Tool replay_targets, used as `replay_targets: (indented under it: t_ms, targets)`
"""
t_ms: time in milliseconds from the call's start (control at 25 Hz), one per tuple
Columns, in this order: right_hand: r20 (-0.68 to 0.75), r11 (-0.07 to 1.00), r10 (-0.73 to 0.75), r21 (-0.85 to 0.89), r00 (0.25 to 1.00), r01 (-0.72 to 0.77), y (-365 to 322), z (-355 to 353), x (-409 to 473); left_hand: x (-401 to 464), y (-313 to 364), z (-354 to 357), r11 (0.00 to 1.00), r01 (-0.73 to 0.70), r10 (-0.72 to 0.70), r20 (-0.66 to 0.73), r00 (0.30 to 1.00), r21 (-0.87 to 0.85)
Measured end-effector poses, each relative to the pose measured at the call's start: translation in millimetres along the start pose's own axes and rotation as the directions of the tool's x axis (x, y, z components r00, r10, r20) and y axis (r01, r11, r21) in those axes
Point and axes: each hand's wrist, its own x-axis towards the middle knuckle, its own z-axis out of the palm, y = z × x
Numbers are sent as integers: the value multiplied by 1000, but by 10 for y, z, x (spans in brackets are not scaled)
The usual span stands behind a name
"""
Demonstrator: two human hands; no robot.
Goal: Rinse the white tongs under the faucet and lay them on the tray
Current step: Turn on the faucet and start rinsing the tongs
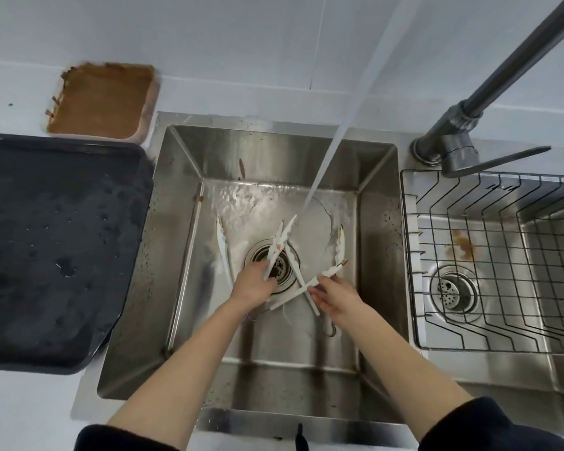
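Over the drain, your left hand grips one pair of white tongs with tips at twelve o'clock under the stream, your right hand pinches another — light, stiff, wet-slick plastic, so hold near the hinge — tray at nine o'clock.

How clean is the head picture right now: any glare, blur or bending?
Head view: steel glare on the sink floor around the white tongs; the water stream smears into a pale band; wide-angle lens bows the black tray edge; both hands read sharp.
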Motion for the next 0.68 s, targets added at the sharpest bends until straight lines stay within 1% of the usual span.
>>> replay_targets:
  t_ms: [160,280,400,520,680]
  targets:
    - [-16,986,-125,-109,992,122,-20,53,-24,-5,13,4,995,-33,33,-9,999,-91]
    - [-48,967,-210,-157,976,201,-114,88,-95,-21,83,-54,990,-62,55,-57,997,-129]
    - [-45,923,-316,-246,948,296,-315,111,-253,-6,193,-161,983,-64,51,-83,995,-170]
    - [-18,831,-468,-349,884,433,-602,109,-473,22,390,-277,973,-76,57,-93,994,-219]
    - [30,662,-657,-456,753,595,-928,77,-720,102,721,-358,951,-150,114,-143,983,-272]
